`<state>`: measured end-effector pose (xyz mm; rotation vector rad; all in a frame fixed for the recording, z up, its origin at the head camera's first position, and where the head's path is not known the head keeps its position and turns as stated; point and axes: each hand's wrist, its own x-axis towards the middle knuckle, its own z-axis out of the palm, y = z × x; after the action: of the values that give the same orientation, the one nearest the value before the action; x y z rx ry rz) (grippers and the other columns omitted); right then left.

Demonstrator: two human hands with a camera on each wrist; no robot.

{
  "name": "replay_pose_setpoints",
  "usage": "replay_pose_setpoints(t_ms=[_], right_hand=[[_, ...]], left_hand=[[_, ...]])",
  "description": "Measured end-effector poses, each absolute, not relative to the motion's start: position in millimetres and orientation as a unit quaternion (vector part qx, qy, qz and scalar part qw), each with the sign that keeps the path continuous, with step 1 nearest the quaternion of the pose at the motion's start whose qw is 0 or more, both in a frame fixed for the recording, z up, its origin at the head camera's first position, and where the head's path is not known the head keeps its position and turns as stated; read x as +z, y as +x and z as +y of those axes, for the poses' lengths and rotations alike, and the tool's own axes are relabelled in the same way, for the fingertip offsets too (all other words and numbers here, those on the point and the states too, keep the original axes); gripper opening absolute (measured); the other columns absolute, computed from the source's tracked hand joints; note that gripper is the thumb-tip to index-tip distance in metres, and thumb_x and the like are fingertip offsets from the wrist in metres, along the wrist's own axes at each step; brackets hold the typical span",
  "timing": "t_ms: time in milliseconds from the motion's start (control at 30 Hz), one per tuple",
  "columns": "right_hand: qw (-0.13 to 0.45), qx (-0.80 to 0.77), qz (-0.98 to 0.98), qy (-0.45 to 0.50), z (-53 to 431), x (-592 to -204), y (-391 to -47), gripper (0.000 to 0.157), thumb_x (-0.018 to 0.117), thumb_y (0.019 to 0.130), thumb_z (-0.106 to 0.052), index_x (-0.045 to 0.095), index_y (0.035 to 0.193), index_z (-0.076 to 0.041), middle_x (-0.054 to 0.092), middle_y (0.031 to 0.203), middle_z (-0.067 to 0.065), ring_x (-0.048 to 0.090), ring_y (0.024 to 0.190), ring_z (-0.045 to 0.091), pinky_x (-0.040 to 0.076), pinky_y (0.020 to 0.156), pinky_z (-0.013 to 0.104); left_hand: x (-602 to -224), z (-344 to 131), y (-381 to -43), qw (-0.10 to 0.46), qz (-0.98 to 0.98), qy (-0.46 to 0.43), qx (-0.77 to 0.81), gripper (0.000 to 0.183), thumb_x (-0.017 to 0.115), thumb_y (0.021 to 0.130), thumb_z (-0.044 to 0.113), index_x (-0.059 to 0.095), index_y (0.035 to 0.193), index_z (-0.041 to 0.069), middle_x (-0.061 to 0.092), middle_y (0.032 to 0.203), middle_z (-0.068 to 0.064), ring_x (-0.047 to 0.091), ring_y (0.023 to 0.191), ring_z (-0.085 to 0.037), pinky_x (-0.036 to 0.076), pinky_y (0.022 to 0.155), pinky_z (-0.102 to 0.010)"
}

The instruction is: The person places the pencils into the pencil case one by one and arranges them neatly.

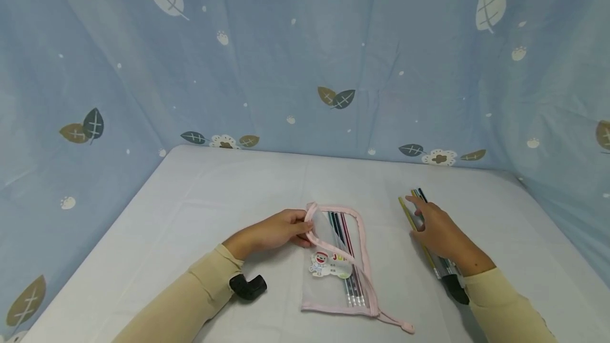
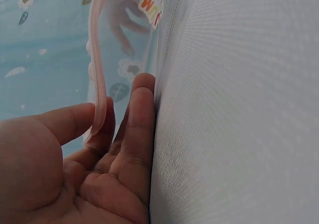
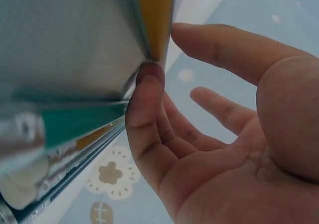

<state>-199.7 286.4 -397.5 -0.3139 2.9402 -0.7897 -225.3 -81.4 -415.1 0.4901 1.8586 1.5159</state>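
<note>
Pouch (image 1: 323, 292) lies on the white table (image 1: 229, 179), stored pencils (image 1: 353, 286) inside, mouth partly lifted. Left hand (image 1: 287, 228) pinches the pink rim (image 1: 362, 229) between thumb and fingers, presumably to hold that mouth apart. Right hand (image 1: 440, 231) is spread wide over loose pencils (image 1: 418, 193) (thumb close beside the yellow pencil (image 1: 407, 214); firm contact cannot be told), fingers probably splayed so they straddle the bunch.

soft, even light brightens the white cloth-covered worktop (image 1: 248, 179) in my head view, leaving faint shadows beside my beige-sleeved left forearm (image 1: 188, 290). both wrist views look dimmer; in the right one, the green silver-ended pencil (image 3: 82, 122) blurs close to the lens.
</note>
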Motion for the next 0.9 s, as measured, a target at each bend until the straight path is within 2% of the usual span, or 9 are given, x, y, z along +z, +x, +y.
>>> replay_pose_setpoints(t_ms=[200,400,500,633,767,900], right_hand=[[0.051,-0.245,0.961,-0.113,286.2,-397.9,-198.6,0.082,0.072,0.08,0.009,0.031,0.151,0.005,0.06,0.114,0.031,0.055,0.071,0.016,0.048,0.058,0.026],[0.046,-0.247,0.962,-0.109,282.1,-395.5,-200.3,0.087,0.07,0.076,0.012,0.029,0.152,0.005,0.062,0.11,0.03,0.052,0.064,0.016,0.046,0.052,0.025],[0.049,-0.259,0.96,-0.094,279.7,-393.9,-201.7,0.092,0.068,0.074,0.012,0.024,0.155,0.002,0.062,0.109,0.029,0.053,0.061,0.016,0.046,0.049,0.026],[0.06,-0.277,0.955,-0.085,279.7,-391.7,-202.2,0.096,0.067,0.077,0.009,0.016,0.157,-0.002,0.062,0.108,0.028,0.058,0.066,0.018,0.048,0.05,0.027],[0.056,-0.29,0.95,-0.101,282.2,-391.6,-201.1,0.095,0.065,0.08,0.007,0.012,0.158,-0.003,0.065,0.095,0.018,0.061,0.072,0.017,0.048,0.051,0.027],[0.053,-0.296,0.947,-0.114,282.1,-390.6,-200.2,0.095,0.065,0.082,0.005,0.009,0.159,-0.004,0.065,0.088,0.01,0.061,0.071,0.014,0.048,0.05,0.027]], left_hand=[[-413.7,-80.2,-225.2,0.34,0.714,0.189,0.582,0.023,0.046,0.107,0.016,0.056,0.11,-0.005,0.065,0.106,-0.012,0.068,0.095,-0.012,0.06,0.088,-0.028],[-413.5,-81.0,-225.9,0.341,0.717,0.185,0.58,0.025,0.047,0.107,0.016,0.057,0.115,-0.005,0.066,0.106,-0.012,0.068,0.096,-0.013,0.06,0.088,-0.028],[-414.1,-81.7,-226.2,0.341,0.717,0.185,0.579,0.025,0.047,0.107,0.016,0.057,0.117,-0.004,0.066,0.107,-0.012,0.069,0.096,-0.014,0.06,0.088,-0.028],[-413.2,-81.4,-226.0,0.341,0.716,0.186,0.58,0.025,0.046,0.107,0.016,0.057,0.117,-0.004,0.066,0.106,-0.012,0.069,0.097,-0.015,0.06,0.089,-0.029],[-412.7,-81.1,-226.1,0.341,0.715,0.187,0.581,0.025,0.046,0.107,0.016,0.057,0.118,-0.005,0.066,0.108,-0.012,0.069,0.098,-0.015,0.06,0.09,-0.03],[-414.8,-81.8,-227.2,0.344,0.714,0.187,0.581,0.026,0.046,0.107,0.016,0.056,0.12,-0.005,0.067,0.108,-0.013,0.069,0.098,-0.015,0.06,0.09,-0.03]])
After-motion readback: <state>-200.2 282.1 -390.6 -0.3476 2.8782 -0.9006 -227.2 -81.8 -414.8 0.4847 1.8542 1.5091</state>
